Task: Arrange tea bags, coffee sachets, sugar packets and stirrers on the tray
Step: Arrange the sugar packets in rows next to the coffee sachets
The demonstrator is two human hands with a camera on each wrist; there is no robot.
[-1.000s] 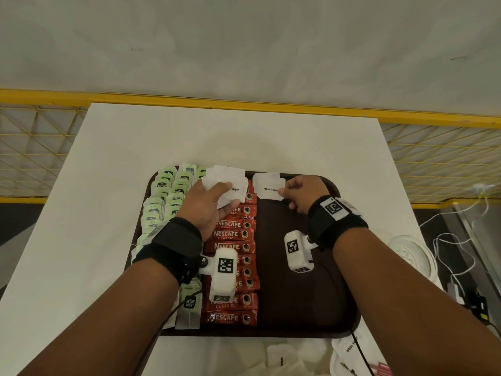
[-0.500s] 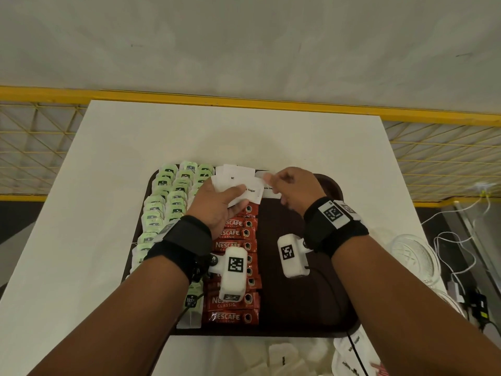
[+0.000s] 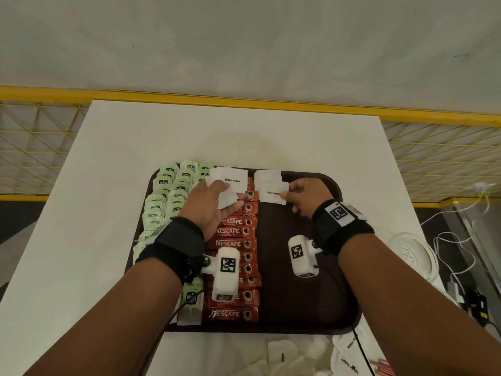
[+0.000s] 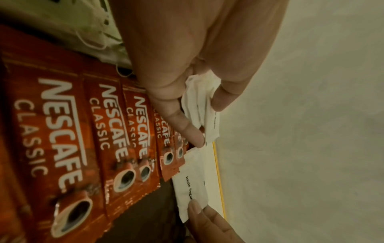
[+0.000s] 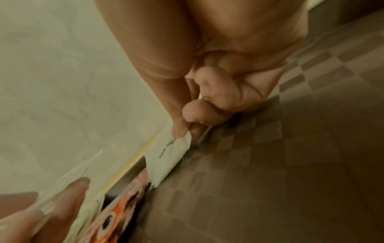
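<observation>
Packet [image 3: 272, 193] pinched by right fingers [image 3: 284, 195].

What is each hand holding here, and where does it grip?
The left hand holds a bunch of white sugar packets by their near ends. The right hand pinches one sugar packet at its right edge.

My left hand [image 3: 208, 202] hides several coffee sachets [image 3: 230, 244]; loose packets [image 3: 282, 356] get cropped by the bottom edge.

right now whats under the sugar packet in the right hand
The right hand pinches a white sugar packet over other white packets at the tray's far edge. What lies directly beneath it is covered.
</observation>
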